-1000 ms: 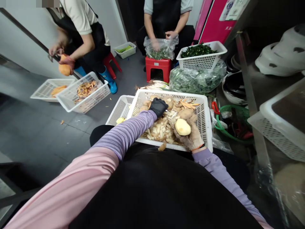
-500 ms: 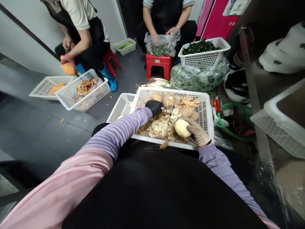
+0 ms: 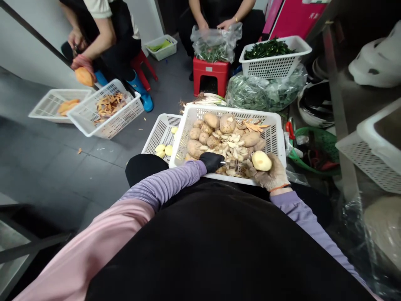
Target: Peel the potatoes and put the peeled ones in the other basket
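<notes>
My left hand, in a black glove, is closed round the handle of a peeler low over the near side of a white basket. In my right hand, gloved in soiled beige cloth, rests a pale peeled potato at the basket's near right corner. Peeler and potato are apart. Several unpeeled brown potatoes fill the far and left parts of the basket. Pale peelings lie in its middle, with some orange peelings at the far right.
A second white basket with peeled potatoes sits at the left. Two co-workers sit opposite; one holds an orange vegetable. Beyond are a red stool, bagged greens and a greens basket. A metal shelf borders the right.
My left hand and the peeler have come nearer to me, toward the basket's near rim. The potato in my right hand has shifted right and turned. The whole view has tilted slightly.
</notes>
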Demonstrator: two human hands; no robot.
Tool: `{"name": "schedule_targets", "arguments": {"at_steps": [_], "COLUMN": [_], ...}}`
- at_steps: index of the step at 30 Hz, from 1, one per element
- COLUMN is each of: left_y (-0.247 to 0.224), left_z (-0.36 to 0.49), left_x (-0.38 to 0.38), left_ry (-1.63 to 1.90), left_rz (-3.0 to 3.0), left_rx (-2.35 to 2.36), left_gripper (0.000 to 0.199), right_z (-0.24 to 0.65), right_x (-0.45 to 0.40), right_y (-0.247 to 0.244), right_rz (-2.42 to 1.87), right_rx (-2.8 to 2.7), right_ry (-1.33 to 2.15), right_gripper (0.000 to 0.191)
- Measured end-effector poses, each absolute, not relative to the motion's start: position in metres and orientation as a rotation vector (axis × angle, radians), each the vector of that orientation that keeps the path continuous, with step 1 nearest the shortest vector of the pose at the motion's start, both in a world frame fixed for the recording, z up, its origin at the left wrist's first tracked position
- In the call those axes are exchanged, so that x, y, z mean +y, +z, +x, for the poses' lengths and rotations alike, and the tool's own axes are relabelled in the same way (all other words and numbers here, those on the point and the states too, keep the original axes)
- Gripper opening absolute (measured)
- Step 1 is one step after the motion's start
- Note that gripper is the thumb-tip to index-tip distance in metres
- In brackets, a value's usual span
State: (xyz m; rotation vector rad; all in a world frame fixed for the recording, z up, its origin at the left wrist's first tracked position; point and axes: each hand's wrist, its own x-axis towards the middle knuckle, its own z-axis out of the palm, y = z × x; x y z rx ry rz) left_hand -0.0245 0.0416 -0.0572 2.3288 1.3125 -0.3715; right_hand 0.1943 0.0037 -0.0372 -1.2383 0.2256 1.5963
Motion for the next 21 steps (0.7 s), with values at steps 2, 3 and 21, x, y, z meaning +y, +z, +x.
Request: {"name": "schedule_targets", "arguments": {"at_steps": [2,3,21], "left_y": [-0.056,-0.056,-0.072], "left_z": [-0.032,-0.036,-0.096], "left_x": [0.048,0.048,0.018], "left_ry": [-0.344,-0.34,0.09], "left_rz": [2.241,2.183,2.358], "left_rx": [1.45,1.486,1.093], "left_gripper": [0.026,0.029,0.015], "right_z": [0.201,0.204,-0.066], "right_x": [-0.003,-0.005,0.12], "right_y": [-0.04,-0.04,-0.035], "right_rz": [-1.254,-1.252,-1.28], "right_rx": [0.221,0.203,-0.988], "right_ry": [1.532,1.507,2.143], "right_gripper": [0.023,0.021,0.038]}}
